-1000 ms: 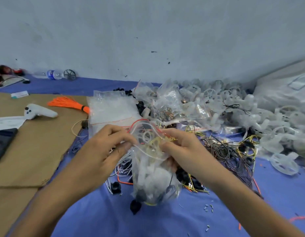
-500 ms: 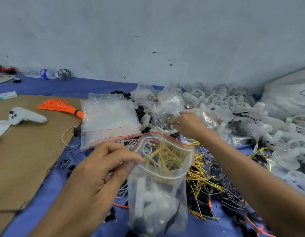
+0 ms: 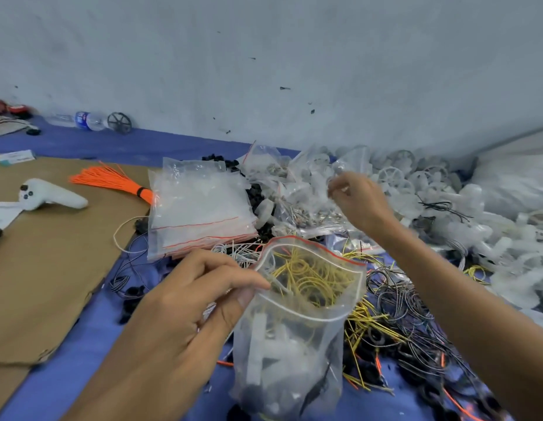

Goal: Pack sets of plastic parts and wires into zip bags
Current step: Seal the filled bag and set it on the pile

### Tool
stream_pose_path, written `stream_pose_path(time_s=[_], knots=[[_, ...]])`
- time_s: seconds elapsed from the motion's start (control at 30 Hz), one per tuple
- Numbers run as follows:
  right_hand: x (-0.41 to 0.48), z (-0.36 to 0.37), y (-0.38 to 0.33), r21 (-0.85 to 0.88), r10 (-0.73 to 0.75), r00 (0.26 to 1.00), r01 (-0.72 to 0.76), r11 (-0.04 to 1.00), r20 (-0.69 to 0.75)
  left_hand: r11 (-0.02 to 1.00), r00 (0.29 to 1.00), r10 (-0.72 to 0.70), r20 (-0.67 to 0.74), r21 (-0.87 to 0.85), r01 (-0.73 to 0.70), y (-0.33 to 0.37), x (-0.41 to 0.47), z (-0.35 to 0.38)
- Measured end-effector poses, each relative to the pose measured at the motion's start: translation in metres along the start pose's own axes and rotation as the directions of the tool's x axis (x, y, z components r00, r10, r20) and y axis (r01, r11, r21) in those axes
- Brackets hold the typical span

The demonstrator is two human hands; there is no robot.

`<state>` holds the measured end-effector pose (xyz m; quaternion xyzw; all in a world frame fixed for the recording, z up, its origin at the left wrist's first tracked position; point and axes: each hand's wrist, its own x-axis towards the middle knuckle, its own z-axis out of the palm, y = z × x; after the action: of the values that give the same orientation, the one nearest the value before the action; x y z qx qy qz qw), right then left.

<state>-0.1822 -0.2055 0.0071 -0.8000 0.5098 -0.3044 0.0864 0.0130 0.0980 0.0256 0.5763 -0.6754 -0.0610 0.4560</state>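
My left hand [image 3: 200, 302] pinches the left rim of an open clear zip bag [image 3: 294, 344]. The bag stands upright on the blue cloth and holds yellow wires on top of white plastic parts and a few black ones. My right hand [image 3: 358, 202] is stretched out further back, over small bags of metal parts [image 3: 309, 214] and white plastic pieces. Its fingers curl downward, and blur hides whether they hold anything. Loose yellow and black wires [image 3: 395, 314] lie to the right of the bag.
A stack of empty zip bags [image 3: 197, 208] lies behind my left hand. White plastic wheels [image 3: 446, 192] pile up at the back right. Brown cardboard [image 3: 45, 253] on the left carries an orange wire bundle [image 3: 112, 180] and a white controller [image 3: 48, 197]. A wall is close behind.
My right hand let go of the bag's rim and reached back and right to the pile of small bags. My left hand kept hold of the bag, whose mouth now gapes open.
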Motion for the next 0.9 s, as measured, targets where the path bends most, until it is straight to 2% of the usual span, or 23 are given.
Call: stream_pose_path(time_s=[0.07, 0.1, 0.17, 0.23, 0.3, 0.33, 0.37, 0.4, 0.43, 0.47, 0.5, 0.53, 0.6, 0.63, 0.67, 0.73, 0.77, 0.8, 0.9], knots=[[-0.019, -0.038, -0.018, 0.285, 0.025, 0.997, -0.003, 0.958, -0.071, 1.0, 0.999, -0.017, 0.027, -0.011, 0.017, 0.005, 0.0, -0.003], [-0.03, -0.058, -0.03, 0.451, 0.023, 0.996, 0.017, 0.893, -0.083, 0.999, 0.999, -0.035, 0.037, -0.022, 0.036, 0.008, 0.0, -0.004], [-0.054, -0.098, -0.054, 0.726, -0.063, 0.996, 0.094, 0.681, -0.07, 0.996, 0.995, -0.082, 0.05, -0.041, 0.084, 0.012, -0.001, -0.004], [-0.079, -0.128, -0.078, 0.856, -0.202, 0.976, 0.171, 0.488, -0.08, 0.992, 0.992, -0.115, 0.053, -0.049, 0.118, 0.016, -0.002, -0.004], [-0.105, -0.144, -0.102, 0.875, -0.316, 0.944, 0.232, 0.425, -0.097, 0.988, 0.989, -0.141, 0.053, -0.06, 0.144, 0.02, -0.003, -0.003], [-0.119, -0.146, -0.111, 0.854, -0.364, 0.927, 0.262, 0.45, -0.092, 0.985, 0.986, -0.154, 0.057, -0.072, 0.158, 0.021, -0.003, -0.003], [-0.131, -0.147, -0.117, 0.794, -0.415, 0.908, 0.295, 0.532, -0.059, 0.983, 0.985, -0.161, 0.063, -0.081, 0.166, 0.022, -0.004, -0.003], [-0.141, -0.146, -0.121, 0.67, -0.474, 0.88, 0.336, 0.662, 0.026, 0.983, 0.985, -0.162, 0.068, -0.08, 0.167, 0.024, -0.004, -0.003], [-0.148, -0.145, -0.122, 0.458, -0.529, 0.832, 0.409, 0.789, 0.168, 0.985, 0.985, -0.157, 0.07, -0.063, 0.162, 0.025, -0.005, -0.003], [-0.153, -0.146, -0.121, 0.242, -0.555, 0.781, 0.501, 0.831, 0.288, 0.987, 0.986, -0.152, 0.069, -0.038, 0.155, 0.025, -0.006, -0.004], [-0.155, -0.148, -0.12, 0.11, -0.554, 0.76, 0.553, 0.826, 0.341, 0.988, 0.986, -0.15, 0.067, -0.016, 0.151, 0.026, -0.007, -0.004], [-0.155, -0.153, -0.121, 0.067, -0.546, 0.772, 0.557, 0.828, 0.325, 0.989, 0.987, -0.15, 0.064, -0.004, 0.15, 0.026, -0.008, -0.005], [-0.152, -0.161, -0.12, 0.095, -0.503, 0.824, 0.497, 0.863, 0.262, 0.988, 0.987, -0.151, 0.056, -0.001, 0.152, 0.027, -0.011, -0.006], [-0.151, -0.163, -0.118, 0.077, -0.488, 0.825, 0.488, 0.869, 0.286, 0.988, 0.987, -0.152, 0.058, -0.005, 0.152, 0.028, -0.012, -0.007], [-0.15, -0.161, -0.115, 0.024, -0.481, 0.797, 0.508, 0.861, 0.365, 0.988, 0.986, -0.152, 0.062, -0.013, 0.153, 0.029, -0.012, -0.008], [-0.15, -0.152, -0.107, -0.077, -0.384, 0.686, 0.539, 0.839, 0.618, 0.987, 0.985, -0.155, 0.074, -0.029, 0.157, 0.033, -0.011, -0.011], [-0.15, -0.146, -0.102, -0.115, -0.327, 0.636, 0.551, 0.826, 0.699, 0.987, 0.984, -0.157, 0.085, -0.028, 0.16, 0.034, -0.012, -0.013], [-0.151, -0.144, -0.098, -0.126, -0.305, 0.623, 0.55, 0.826, 0.72, 0.987, 0.983, -0.154, 0.097, -0.021, 0.157, 0.035, -0.013, -0.015], [-0.151, -0.149, -0.092, 0.007, -0.342, 0.708, 0.43, 0.903, 0.618, 0.993, 0.989, -0.117, 0.09, -0.008, 0.118, 0.038, -0.015, -0.024]])
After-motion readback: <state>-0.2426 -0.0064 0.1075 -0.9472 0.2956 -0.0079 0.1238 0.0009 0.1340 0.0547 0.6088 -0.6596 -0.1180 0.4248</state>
